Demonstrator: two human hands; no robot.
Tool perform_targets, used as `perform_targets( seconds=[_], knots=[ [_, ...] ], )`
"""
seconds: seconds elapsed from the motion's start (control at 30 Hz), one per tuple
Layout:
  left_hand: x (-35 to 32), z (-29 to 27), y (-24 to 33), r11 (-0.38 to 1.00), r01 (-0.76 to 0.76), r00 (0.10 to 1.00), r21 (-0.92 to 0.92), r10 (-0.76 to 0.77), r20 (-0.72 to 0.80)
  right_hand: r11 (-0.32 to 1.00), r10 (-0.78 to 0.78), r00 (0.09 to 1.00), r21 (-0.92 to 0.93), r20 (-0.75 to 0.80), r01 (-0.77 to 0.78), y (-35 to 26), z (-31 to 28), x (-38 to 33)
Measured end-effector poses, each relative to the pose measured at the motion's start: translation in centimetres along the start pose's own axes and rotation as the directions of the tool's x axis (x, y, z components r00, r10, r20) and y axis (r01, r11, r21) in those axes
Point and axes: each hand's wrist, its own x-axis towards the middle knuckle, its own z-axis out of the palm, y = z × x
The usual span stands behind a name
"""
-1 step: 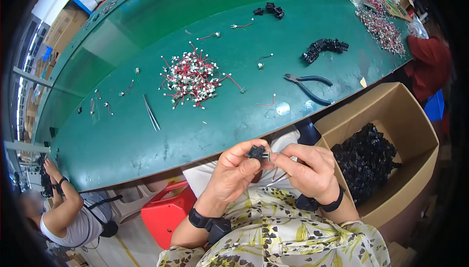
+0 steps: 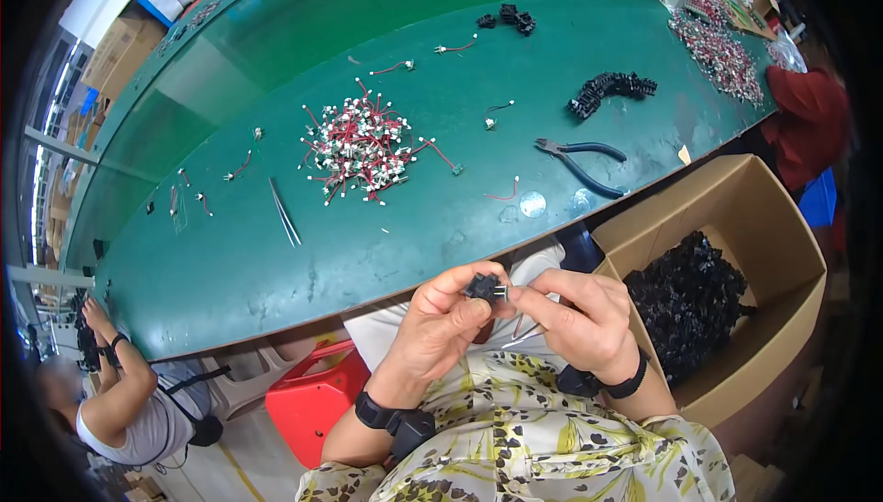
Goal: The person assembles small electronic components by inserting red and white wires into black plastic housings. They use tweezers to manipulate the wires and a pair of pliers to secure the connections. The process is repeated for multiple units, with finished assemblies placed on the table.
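My left hand [image 2: 430,325] is closed, holding a small black plastic housing [image 2: 482,287] between thumb and fingers. From the right, my right hand [image 2: 579,313] pinches close to it. Thin pale prongs [image 2: 501,291] show between the housing and my right fingertips. Below those fingertips hangs a bit of reddish wire [image 2: 517,327], so a small wired connector seems to be in the pinch, mostly hidden. Silver tips [image 2: 526,337], like those of tweezers, stick out under my right palm. On the green table [image 2: 368,263] ahead lies a heap of red-wired white connectors [image 2: 357,148].
Cutting pliers [image 2: 589,160], a row of black housings [image 2: 612,93] and tweezers [image 2: 285,212] lie on the table. At my right stands a cardboard box [image 2: 773,318] of black parts. A red stool [image 2: 317,396] is at left; a co-worker [image 2: 129,401] sits beyond.
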Motion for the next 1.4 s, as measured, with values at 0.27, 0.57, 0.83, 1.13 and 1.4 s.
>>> perform_targets(
  seconds=[0.27,0.57,0.83,1.13,1.4],
  knots=[
    [0.4,0.4,0.4,0.986,-0.037,0.997,0.164,0.048,-0.064,0.999,-0.036,0.997,-0.001,0.072,0.036,0.6,-0.1,0.5],
    [0.4,-0.1,1.5,0.970,0.133,0.989,0.202,-0.118,-0.085,0.995,0.012,0.994,0.095,0.108,-0.022,0.7,0.4,0.6],
    [1.1,0.4,1.6,0.845,-0.105,0.987,0.525,0.154,-0.050,0.955,0.172,0.979,0.224,0.111,-0.193,1.2,1.7,-0.3],
    [1.0,-0.1,1.5,0.972,0.020,1.000,0.234,-0.017,-0.016,0.611,0.469,0.803,0.521,0.367,-0.595,1.0,0.9,0.8],
    [0.0,0.8,0.5,0.993,0.115,0.987,-0.032,-0.118,-0.106,0.871,0.226,0.935,0.373,0.273,-0.319,1.5,-0.8,1.0]
  ],
)
